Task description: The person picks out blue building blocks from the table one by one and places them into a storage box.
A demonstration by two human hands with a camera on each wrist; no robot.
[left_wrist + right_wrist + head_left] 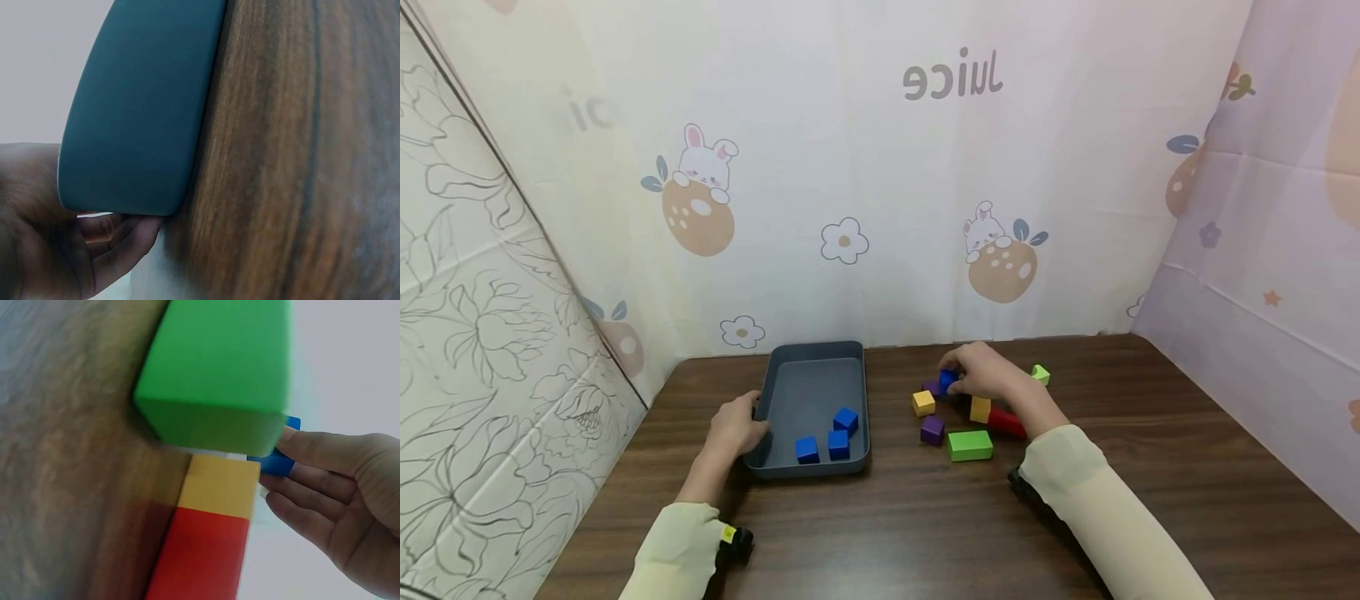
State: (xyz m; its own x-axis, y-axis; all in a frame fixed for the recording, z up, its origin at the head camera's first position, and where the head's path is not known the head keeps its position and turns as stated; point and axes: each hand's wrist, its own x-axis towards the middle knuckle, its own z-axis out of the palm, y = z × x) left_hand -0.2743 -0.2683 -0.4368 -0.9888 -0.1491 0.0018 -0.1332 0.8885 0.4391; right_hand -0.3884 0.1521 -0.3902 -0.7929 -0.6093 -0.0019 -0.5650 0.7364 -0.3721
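My right hand (988, 372) pinches a blue cube (948, 382) between thumb and fingers, over the group of loose blocks. The right wrist view shows the same blue cube (275, 465) partly hidden behind a green block (215, 375). On the left, my left hand (737, 427) grips the side wall of a dark grey tray (808, 352), thumb over the rim and fingers low on the outside, as the left wrist view shows at the tray wall (137, 112). Several blue cubes (838, 445) lie in the tray's near right part.
Around the right hand lie purple cubes (932, 430), yellow blocks (923, 403), a green rectangular block (970, 446), a red block (1006, 422) and a light green piece (1040, 374). A printed curtain (850, 167) hangs behind the brown wooden table (925, 533).
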